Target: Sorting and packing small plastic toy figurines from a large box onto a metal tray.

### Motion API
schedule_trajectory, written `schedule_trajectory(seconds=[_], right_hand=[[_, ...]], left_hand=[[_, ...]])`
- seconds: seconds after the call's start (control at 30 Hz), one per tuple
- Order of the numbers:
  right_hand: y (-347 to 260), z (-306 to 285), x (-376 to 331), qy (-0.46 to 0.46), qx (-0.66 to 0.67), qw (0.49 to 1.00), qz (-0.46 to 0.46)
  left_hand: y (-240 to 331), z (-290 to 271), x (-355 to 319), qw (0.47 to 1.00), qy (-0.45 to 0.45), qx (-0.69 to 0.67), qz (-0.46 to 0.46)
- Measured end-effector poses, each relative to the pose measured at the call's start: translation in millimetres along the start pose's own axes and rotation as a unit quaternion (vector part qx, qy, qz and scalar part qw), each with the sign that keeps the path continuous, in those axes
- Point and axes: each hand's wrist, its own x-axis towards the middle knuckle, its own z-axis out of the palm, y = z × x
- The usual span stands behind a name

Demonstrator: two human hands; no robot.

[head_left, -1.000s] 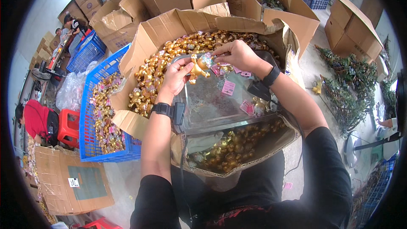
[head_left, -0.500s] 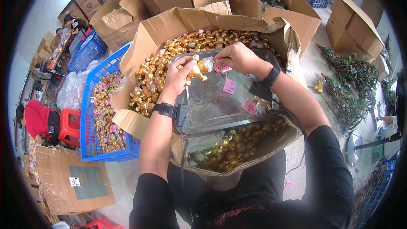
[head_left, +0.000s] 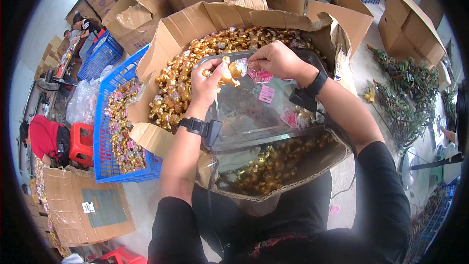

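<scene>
My left hand [head_left: 205, 85] is closed around a shiny gold figurine ornament [head_left: 238, 70], which points toward the right with its silvery, clear end. At that end my right hand [head_left: 278, 61] pinches its fingers together; what sits between them is too small to make out. Just below those fingers are pink tags [head_left: 260, 76]. Both hands are above a clear plastic tray [head_left: 234, 127]. A loose pink card [head_left: 266, 94] lies in it, with more pink tags [head_left: 289, 118] and a gold ornament [head_left: 305, 116] at its right side.
The tray rests across a large open carton [head_left: 183, 27] full of gold ornaments [head_left: 171, 85]. A blue crate [head_left: 101, 137] with tagged ornaments stands left. Cartons [head_left: 410, 24] and green artificial branches [head_left: 410, 93] lie right. A person in red [head_left: 44, 137] is far left, near a red stool [head_left: 80, 142].
The view has shifted slightly. Both hands stay above the tray, the left still holding the figurine and the right still pinching at its silvery end.
</scene>
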Motion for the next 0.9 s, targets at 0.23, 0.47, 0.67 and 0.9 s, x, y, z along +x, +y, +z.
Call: schedule_trajectory(seconds=[0.23,0.47,0.67,0.9], right_hand=[[1,1,1,-0.035,-0.019,0.999,0.011],[2,-7,2,-0.09,-0.029,0.995,0.038],[12,3,2,-0.033,-0.106,0.988,-0.107],[15,20,-1,-0.01,-0.237,0.966,-0.103]], left_hand=[[5,3,-5,0.993,-0.017,0.106,0.043],[-15,9,-4,0.998,0.016,0.058,-0.022],[-26,6,4,0.967,0.029,-0.196,-0.161],[-18,19,1,0.909,0.027,-0.299,-0.291]])
